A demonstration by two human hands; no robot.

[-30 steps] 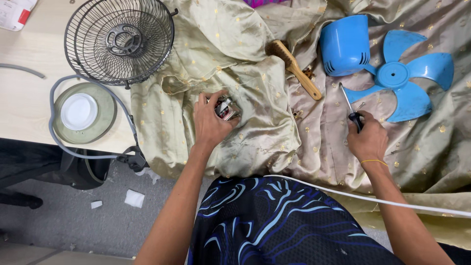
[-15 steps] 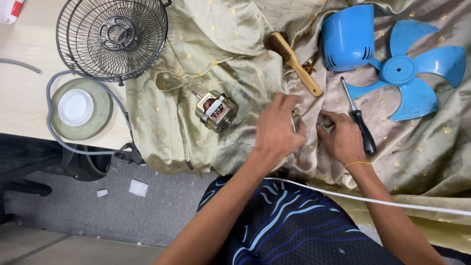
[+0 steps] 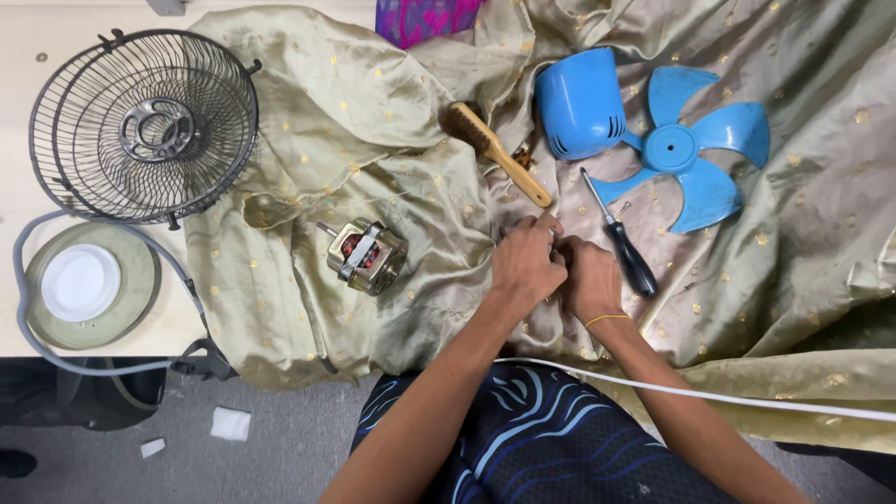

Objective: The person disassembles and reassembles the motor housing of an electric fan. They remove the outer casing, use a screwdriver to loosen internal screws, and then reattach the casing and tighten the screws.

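My left hand (image 3: 527,263) and my right hand (image 3: 588,278) meet fingertip to fingertip on the golden cloth (image 3: 373,121). Their fingers are curled together over a spot on the fabric, and anything between them is hidden. A black-handled screwdriver (image 3: 623,250) lies loose just right of my right hand. A small electric motor (image 3: 366,255) with copper windings rests on the cloth to the left of my left hand. A wooden brush (image 3: 495,151) lies just beyond my fingers.
A blue fan blade (image 3: 695,149) and a blue motor cover (image 3: 579,103) lie at the back right. A black wire guard (image 3: 145,126) and a round green base (image 3: 82,285) with a grey cord sit at the left. A white cable (image 3: 709,397) crosses my lap.
My left hand let go of the motor and moved right to join my right hand. My right hand put down the screwdriver, which now lies on the cloth.
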